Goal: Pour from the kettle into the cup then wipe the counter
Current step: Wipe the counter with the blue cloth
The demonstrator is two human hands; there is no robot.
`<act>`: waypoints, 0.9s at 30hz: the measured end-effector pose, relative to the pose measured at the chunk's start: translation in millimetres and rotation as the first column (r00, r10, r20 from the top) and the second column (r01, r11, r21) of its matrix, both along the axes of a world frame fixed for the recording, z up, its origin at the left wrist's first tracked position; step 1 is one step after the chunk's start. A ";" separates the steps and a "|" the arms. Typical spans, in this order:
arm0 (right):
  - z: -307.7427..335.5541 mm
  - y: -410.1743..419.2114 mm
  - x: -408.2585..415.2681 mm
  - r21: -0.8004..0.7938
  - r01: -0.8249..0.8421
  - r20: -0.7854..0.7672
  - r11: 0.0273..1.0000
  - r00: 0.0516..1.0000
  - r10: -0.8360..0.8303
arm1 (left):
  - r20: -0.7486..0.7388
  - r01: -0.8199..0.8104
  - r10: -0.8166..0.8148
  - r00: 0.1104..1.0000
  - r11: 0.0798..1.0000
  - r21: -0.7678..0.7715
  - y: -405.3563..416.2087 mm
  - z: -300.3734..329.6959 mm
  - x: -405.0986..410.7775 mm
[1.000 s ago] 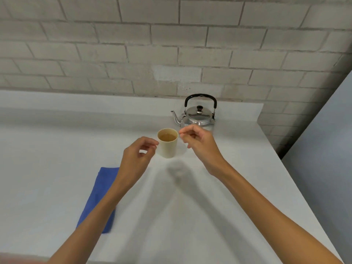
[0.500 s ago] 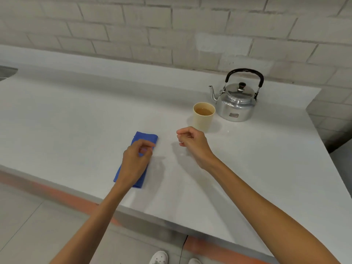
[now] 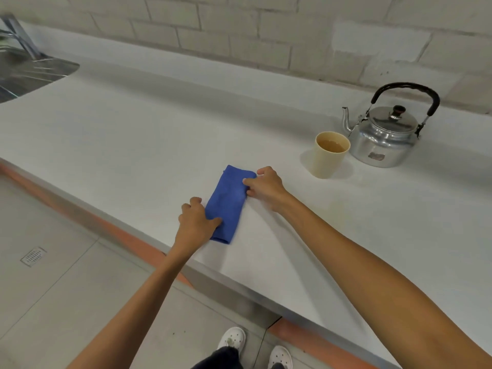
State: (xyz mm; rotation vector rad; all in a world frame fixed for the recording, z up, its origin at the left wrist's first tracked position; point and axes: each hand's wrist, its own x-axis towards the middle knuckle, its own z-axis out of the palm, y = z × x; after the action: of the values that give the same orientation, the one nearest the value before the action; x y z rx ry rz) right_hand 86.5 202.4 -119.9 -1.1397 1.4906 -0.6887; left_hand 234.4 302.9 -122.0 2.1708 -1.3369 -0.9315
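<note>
A folded blue cloth (image 3: pixel 228 202) lies on the white counter (image 3: pixel 133 145) near its front edge. My left hand (image 3: pixel 195 222) pinches the cloth's near left edge. My right hand (image 3: pixel 266 186) grips its far right edge with curled fingers. A cream cup (image 3: pixel 330 158) holding brown liquid stands to the right, apart from both hands. Just behind the cup sits a shiny metal kettle (image 3: pixel 386 137) with a black handle and its lid on, spout pointing left.
A steel sink (image 3: pixel 29 73) with a tap is set into the counter at the far left. A brick wall (image 3: pixel 239 35) runs along the back. The counter's front edge (image 3: pixel 239 283) drops to a tiled floor, where my white shoes (image 3: pixel 231 339) show.
Both hands left the cup and moved down-left to the cloth; the left took hold first, then the right reached its far edge. My view swung left and down.
</note>
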 end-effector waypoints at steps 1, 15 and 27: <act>2.3 -1.5 3.4 0.014 -0.004 -0.001 1.000 1.000 0.004 | -0.015 0.000 0.001 1.000 1.000 0.023 -2.3 1.5 1.0; 24.6 -1.4 -34.0 -0.084 0.090 0.092 0.992 0.992 -0.083 | -0.266 0.184 -0.152 0.952 0.978 0.098 -8.1 27.2 -22.6; 19.5 54.2 -149.9 -0.109 0.311 0.043 0.944 0.950 -0.308 | -0.526 0.420 -0.302 0.795 0.900 0.118 9.5 15.4 -101.8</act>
State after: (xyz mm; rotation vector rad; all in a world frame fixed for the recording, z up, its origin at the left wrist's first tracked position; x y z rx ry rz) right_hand -63.5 256.6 -100.4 -0.9852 1.6435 -1.0120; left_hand 132.6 312.3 -106.7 1.6522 -1.4490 -1.7400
